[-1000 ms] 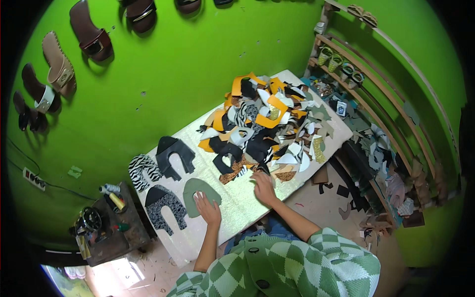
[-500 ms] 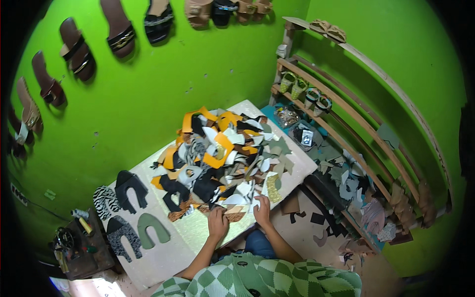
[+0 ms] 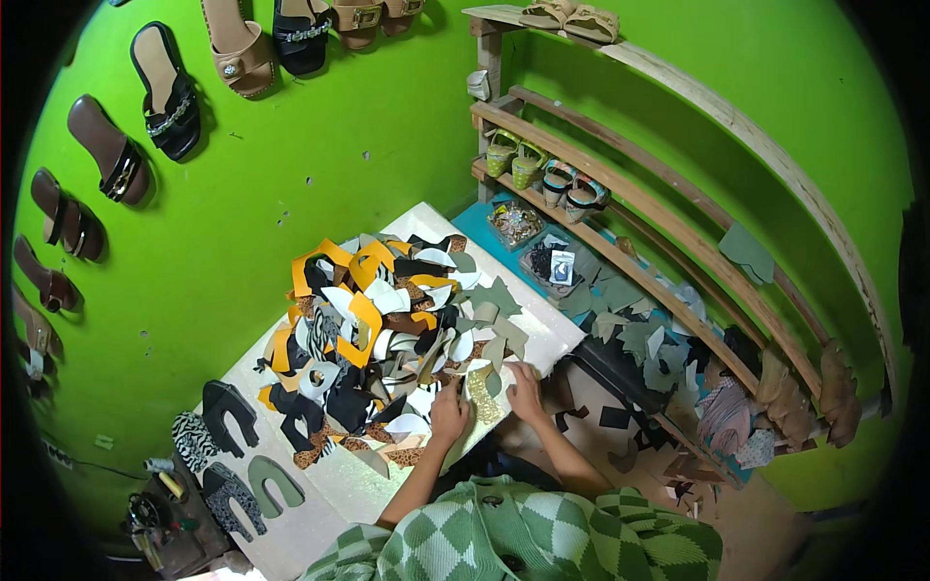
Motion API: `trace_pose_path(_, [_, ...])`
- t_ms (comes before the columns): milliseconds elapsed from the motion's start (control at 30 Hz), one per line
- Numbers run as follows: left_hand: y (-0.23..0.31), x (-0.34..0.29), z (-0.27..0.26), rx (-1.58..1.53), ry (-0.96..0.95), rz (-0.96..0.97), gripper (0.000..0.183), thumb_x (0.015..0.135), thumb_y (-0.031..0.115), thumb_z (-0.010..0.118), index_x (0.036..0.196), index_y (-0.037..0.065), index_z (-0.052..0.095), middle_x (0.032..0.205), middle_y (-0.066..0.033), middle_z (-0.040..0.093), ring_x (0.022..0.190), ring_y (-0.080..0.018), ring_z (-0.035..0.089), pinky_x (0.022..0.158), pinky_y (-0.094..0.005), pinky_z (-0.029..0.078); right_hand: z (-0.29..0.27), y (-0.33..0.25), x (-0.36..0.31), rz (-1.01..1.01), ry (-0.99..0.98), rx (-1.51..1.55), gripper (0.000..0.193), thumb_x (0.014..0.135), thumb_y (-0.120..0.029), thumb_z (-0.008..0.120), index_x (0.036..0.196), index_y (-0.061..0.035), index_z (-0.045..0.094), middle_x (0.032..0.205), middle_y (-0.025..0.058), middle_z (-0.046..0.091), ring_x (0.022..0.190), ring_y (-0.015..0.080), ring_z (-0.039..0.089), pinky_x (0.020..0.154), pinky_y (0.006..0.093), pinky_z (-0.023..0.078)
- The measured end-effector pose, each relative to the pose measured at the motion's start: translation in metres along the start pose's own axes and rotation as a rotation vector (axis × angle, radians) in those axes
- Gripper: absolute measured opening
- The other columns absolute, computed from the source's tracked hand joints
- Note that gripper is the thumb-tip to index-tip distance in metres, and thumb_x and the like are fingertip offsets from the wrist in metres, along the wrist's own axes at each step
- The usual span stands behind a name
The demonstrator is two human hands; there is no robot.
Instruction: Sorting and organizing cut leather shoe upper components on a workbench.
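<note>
A heap of cut material scraps in orange, white, black, grey-green and leopard print covers much of the pale table. My left hand is at the heap's front edge, its fingers stretched toward white scraps and a gold glittery strip. On the other side of that strip, at the table's right edge, my right hand has its fingers apart, close to a small grey-green piece. I see nothing held in either hand. Several U-shaped pieces, among them a green one, lie flat at the left.
Sandals hang on the green wall. A wooden rack with shoes stands at the right, above a turquoise surface with a tub of small shiny parts and loose scraps. Dark offcuts lie on the floor. A cluttered small stand is at lower left.
The view has turned to the right, so the scene sits further left. Both hands have moved rightward along the heap's front edge, and the gold strip now lies between them.
</note>
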State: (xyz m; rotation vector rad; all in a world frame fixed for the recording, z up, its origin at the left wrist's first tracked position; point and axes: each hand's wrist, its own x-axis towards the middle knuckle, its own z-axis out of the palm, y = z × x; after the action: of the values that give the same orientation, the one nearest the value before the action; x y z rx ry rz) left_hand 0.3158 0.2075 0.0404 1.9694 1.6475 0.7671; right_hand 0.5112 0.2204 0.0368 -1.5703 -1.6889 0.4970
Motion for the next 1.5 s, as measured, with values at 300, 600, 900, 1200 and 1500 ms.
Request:
trace_pose_path(300, [0.001, 0.025, 0.008, -0.104, -0.072, 0.052, 0.044, 0.078, 0.012, 0.057, 0.121, 0.005, 0.049, 0.106, -0.0183, 0.058, 0.1, -0.0359, 0.053, 0.088, -0.0441, 0.041, -0.02, 0.015, 0.058, -0.01, -0.027, -0.093, 0.048, 0.068, 0.009, 0.056, 0.113, -0.0069, 0.054, 0.107, 0.0158, 0.053, 0.103, 0.0357, 0.05, 0.09, 0.0417, 0.041])
trace_pose_path(600, [0.019, 0.062, 0.022, -0.137, -0.077, 0.005, 0.044, 0.077, 0.009, 0.059, 0.119, 0.002, 0.047, 0.108, -0.0217, 0.055, 0.104, -0.0386, 0.051, 0.092, -0.0432, 0.04, 0.0, 0.031, 0.127, -0.097, -0.15, 0.04, 0.052, 0.07, 0.004, 0.062, 0.119, -0.0075, 0.051, 0.112, 0.0169, 0.051, 0.105, 0.0366, 0.049, 0.092, 0.0407, 0.04])
trace_pose_path(900, [0.015, 0.113, 0.064, -0.359, 0.103, -0.266, 0.048, 0.079, 0.006, 0.058, 0.124, -0.002, 0.044, 0.114, -0.0205, 0.055, 0.103, -0.0331, 0.056, 0.09, -0.0387, 0.045, 0.038, 0.087, 0.194, 0.059, -0.637, 0.317, 0.024, 0.079, -0.006, 0.065, 0.103, -0.002, 0.062, 0.092, 0.0082, 0.063, 0.086, 0.0227, 0.062, 0.079, 0.0328, 0.049])
trace_pose_path(1200, [0.028, 0.143, 0.073, -0.628, 0.177, -0.271, 0.057, 0.079, 0.016, 0.068, 0.129, 0.007, 0.043, 0.129, -0.017, 0.042, 0.12, -0.0295, 0.042, 0.101, -0.0356, 0.033, -0.023, 0.056, 0.23, 0.539, -1.16, 1.062, 0.023, 0.09, -0.007, 0.05, 0.113, -0.0059, 0.046, 0.095, 0.0089, 0.061, 0.085, 0.0158, 0.062, 0.078, 0.0276, 0.05])
trace_pose_path(1500, [0.055, 0.119, 0.019, -0.543, 0.152, -0.088, 0.023, 0.079, 0.014, 0.069, 0.096, 0.002, 0.06, 0.119, -0.0104, 0.054, 0.112, -0.0244, 0.048, 0.096, -0.0347, 0.035, -0.034, 0.049, 0.232, 0.243, -1.094, 0.953, 0.037, 0.096, -0.034, 0.04, 0.085, -0.0028, 0.056, 0.073, 0.0054, 0.058, 0.072, 0.0157, 0.059, 0.072, 0.0259, 0.044])
